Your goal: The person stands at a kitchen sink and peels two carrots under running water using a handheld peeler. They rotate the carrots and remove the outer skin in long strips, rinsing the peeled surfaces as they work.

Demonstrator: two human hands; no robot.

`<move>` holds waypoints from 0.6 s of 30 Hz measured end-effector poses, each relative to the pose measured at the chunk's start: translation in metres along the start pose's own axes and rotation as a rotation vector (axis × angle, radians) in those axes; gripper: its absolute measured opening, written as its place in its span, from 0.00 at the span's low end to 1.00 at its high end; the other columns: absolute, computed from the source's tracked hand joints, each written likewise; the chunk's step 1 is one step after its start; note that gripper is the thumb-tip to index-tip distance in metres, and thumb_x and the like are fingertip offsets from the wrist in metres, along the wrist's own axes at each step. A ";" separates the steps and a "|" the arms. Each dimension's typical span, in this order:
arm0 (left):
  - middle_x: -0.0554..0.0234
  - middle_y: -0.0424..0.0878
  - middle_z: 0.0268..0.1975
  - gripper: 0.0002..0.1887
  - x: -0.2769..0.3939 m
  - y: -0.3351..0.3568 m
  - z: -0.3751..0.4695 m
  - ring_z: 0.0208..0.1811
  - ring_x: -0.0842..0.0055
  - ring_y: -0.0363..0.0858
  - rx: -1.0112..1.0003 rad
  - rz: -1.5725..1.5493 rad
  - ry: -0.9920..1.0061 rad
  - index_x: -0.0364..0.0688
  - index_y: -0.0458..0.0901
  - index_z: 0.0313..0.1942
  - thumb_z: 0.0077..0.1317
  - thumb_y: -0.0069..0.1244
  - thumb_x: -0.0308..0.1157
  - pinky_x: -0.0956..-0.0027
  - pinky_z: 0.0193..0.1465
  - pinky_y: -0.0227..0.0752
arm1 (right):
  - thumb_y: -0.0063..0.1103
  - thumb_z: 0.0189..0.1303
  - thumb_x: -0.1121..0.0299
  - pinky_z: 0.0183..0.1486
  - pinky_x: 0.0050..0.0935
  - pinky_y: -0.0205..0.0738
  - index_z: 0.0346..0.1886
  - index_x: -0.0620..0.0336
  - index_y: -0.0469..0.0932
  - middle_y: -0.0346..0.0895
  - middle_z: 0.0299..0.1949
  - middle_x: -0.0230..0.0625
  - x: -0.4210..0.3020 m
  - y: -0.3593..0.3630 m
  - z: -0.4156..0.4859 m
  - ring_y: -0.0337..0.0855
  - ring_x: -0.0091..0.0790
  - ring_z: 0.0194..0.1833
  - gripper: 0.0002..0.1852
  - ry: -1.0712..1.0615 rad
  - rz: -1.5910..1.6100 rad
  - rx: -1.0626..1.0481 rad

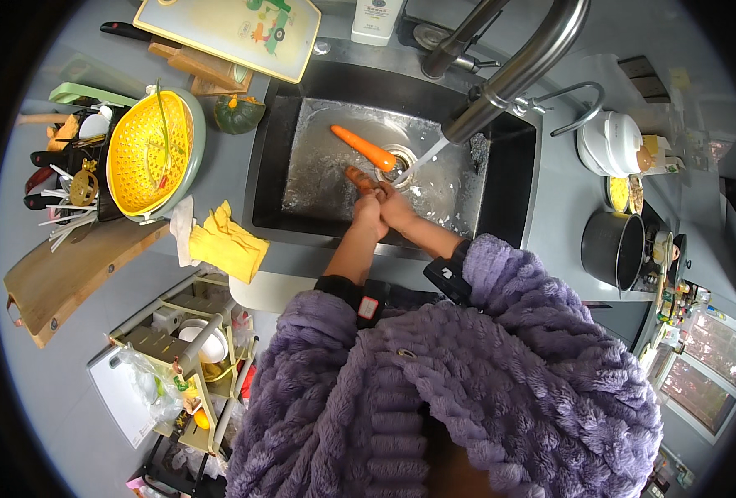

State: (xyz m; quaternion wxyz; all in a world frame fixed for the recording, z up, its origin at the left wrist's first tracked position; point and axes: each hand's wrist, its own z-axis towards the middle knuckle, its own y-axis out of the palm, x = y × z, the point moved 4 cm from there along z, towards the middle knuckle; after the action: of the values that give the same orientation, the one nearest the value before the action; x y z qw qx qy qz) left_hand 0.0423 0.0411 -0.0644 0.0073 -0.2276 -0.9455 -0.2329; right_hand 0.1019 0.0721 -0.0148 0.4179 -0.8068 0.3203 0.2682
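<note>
Over the sink basin (318, 193), my left hand (369, 210) and my right hand (394, 205) are close together around a dirty carrot (360, 178), whose soil-marked end sticks out towards the upper left. Water runs from the metal faucet (483, 112) down to the drain (401, 163), beside my right hand. A clean, bright orange carrot (363, 147) lies in the basin just beyond my hands, its thick end at the drain. How the fingers share their hold on the dirty carrot is partly hidden.
Left of the sink are a yellow colander (150, 152), a piece of green pumpkin (238, 114), yellow cloth gloves (228, 243) and a cutting board (237, 31). A white bottle (374, 22) stands behind the basin. A dark pot (610, 249) is on the right counter.
</note>
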 end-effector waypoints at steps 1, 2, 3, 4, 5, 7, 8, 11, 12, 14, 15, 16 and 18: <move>0.65 0.77 0.41 0.16 -0.002 0.002 0.002 0.39 0.74 0.77 0.020 0.097 0.058 0.45 0.72 0.44 0.69 0.35 0.46 0.65 0.37 0.73 | 0.43 0.60 0.59 0.48 0.42 0.68 0.51 0.61 0.70 0.76 0.43 0.54 0.002 -0.005 0.004 0.75 0.55 0.48 0.20 0.032 0.013 0.017; 0.65 0.77 0.41 0.16 -0.006 0.003 0.003 0.39 0.74 0.77 0.074 0.198 0.080 0.44 0.72 0.44 0.69 0.36 0.45 0.65 0.36 0.74 | 0.44 0.60 0.58 0.47 0.42 0.69 0.51 0.61 0.71 0.76 0.43 0.54 0.006 -0.008 0.009 0.76 0.54 0.47 0.21 0.082 -0.045 -0.010; 0.65 0.77 0.40 0.16 -0.008 0.005 0.003 0.38 0.73 0.77 0.107 0.295 0.113 0.43 0.72 0.44 0.69 0.36 0.45 0.66 0.36 0.74 | 0.44 0.61 0.58 0.47 0.42 0.69 0.51 0.61 0.71 0.76 0.43 0.54 0.007 -0.008 0.013 0.76 0.53 0.47 0.20 0.030 -0.115 -0.086; 0.64 0.77 0.40 0.16 -0.008 0.007 0.004 0.35 0.74 0.77 0.158 0.387 0.144 0.42 0.72 0.43 0.69 0.36 0.44 0.69 0.31 0.73 | 0.44 0.61 0.58 0.47 0.42 0.69 0.51 0.60 0.71 0.76 0.42 0.54 0.007 -0.009 0.018 0.76 0.52 0.47 0.20 -0.041 -0.162 -0.141; 0.64 0.77 0.39 0.15 -0.009 0.008 0.005 0.34 0.74 0.77 0.159 0.378 0.117 0.42 0.72 0.43 0.69 0.37 0.44 0.69 0.30 0.73 | 0.44 0.61 0.58 0.47 0.42 0.70 0.51 0.60 0.71 0.76 0.42 0.54 0.006 -0.007 0.021 0.77 0.52 0.46 0.20 -0.115 -0.221 -0.203; 0.63 0.77 0.39 0.14 -0.003 0.009 0.009 0.33 0.74 0.77 0.126 0.359 0.114 0.43 0.71 0.42 0.69 0.37 0.44 0.70 0.29 0.72 | 0.43 0.61 0.59 0.47 0.42 0.70 0.49 0.60 0.72 0.77 0.41 0.53 0.004 -0.009 0.025 0.77 0.51 0.46 0.19 -0.214 -0.098 -0.207; 0.62 0.76 0.40 0.16 0.003 0.008 0.011 0.35 0.73 0.78 0.102 0.296 0.120 0.42 0.71 0.44 0.69 0.37 0.45 0.70 0.32 0.73 | 0.42 0.62 0.59 0.48 0.42 0.70 0.48 0.60 0.73 0.77 0.40 0.53 0.004 -0.009 0.026 0.77 0.51 0.46 0.18 -0.224 -0.052 -0.227; 0.62 0.76 0.36 0.16 0.032 -0.011 0.017 0.30 0.72 0.77 0.162 0.028 0.124 0.41 0.70 0.43 0.68 0.40 0.45 0.68 0.32 0.75 | 0.42 0.62 0.62 0.35 0.36 0.75 0.43 0.61 0.76 0.78 0.30 0.49 0.009 -0.011 0.028 0.80 0.46 0.30 0.15 -0.133 -0.017 -0.194; 0.59 0.75 0.38 0.17 0.042 -0.019 0.018 0.32 0.69 0.77 0.274 -0.107 0.227 0.41 0.67 0.48 0.67 0.43 0.43 0.65 0.33 0.75 | 0.42 0.62 0.63 0.27 0.32 0.76 0.40 0.61 0.77 0.79 0.26 0.46 0.015 -0.009 0.028 0.81 0.42 0.22 0.15 0.028 0.109 -0.267; 0.54 0.74 0.43 0.17 0.056 -0.037 0.017 0.45 0.63 0.76 0.318 -0.228 0.140 0.39 0.63 0.51 0.68 0.40 0.41 0.57 0.47 0.75 | 0.44 0.62 0.62 0.21 0.29 0.74 0.38 0.61 0.78 0.78 0.24 0.43 0.024 -0.009 0.030 0.78 0.37 0.16 0.15 0.179 0.305 -0.240; 0.54 0.74 0.44 0.18 0.061 -0.045 0.015 0.47 0.63 0.75 0.358 -0.266 0.182 0.39 0.63 0.51 0.68 0.40 0.41 0.56 0.49 0.74 | 0.44 0.63 0.62 0.19 0.28 0.74 0.38 0.61 0.78 0.77 0.22 0.41 0.029 -0.006 0.031 0.76 0.34 0.13 0.14 0.256 0.432 -0.270; 0.54 0.74 0.43 0.17 0.063 -0.047 0.012 0.45 0.64 0.76 0.325 -0.279 0.201 0.40 0.64 0.51 0.67 0.41 0.40 0.58 0.46 0.75 | 0.46 0.62 0.61 0.19 0.29 0.73 0.37 0.62 0.78 0.77 0.23 0.41 0.035 -0.007 0.035 0.76 0.34 0.15 0.15 0.311 0.386 -0.184; 0.56 0.76 0.42 0.17 0.063 -0.050 0.003 0.40 0.67 0.78 0.285 -0.304 0.246 0.40 0.66 0.51 0.66 0.45 0.37 0.63 0.40 0.77 | 0.48 0.62 0.58 0.21 0.31 0.72 0.37 0.63 0.77 0.77 0.23 0.39 0.048 -0.005 0.045 0.77 0.34 0.18 0.16 0.413 0.342 -0.080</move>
State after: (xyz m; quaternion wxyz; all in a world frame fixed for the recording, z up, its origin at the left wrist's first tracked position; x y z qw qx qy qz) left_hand -0.0354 0.0297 -0.0819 0.1196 -0.0494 -0.9841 -0.1214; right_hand 0.1292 0.0981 -0.0686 0.2602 -0.7945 0.5192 0.1772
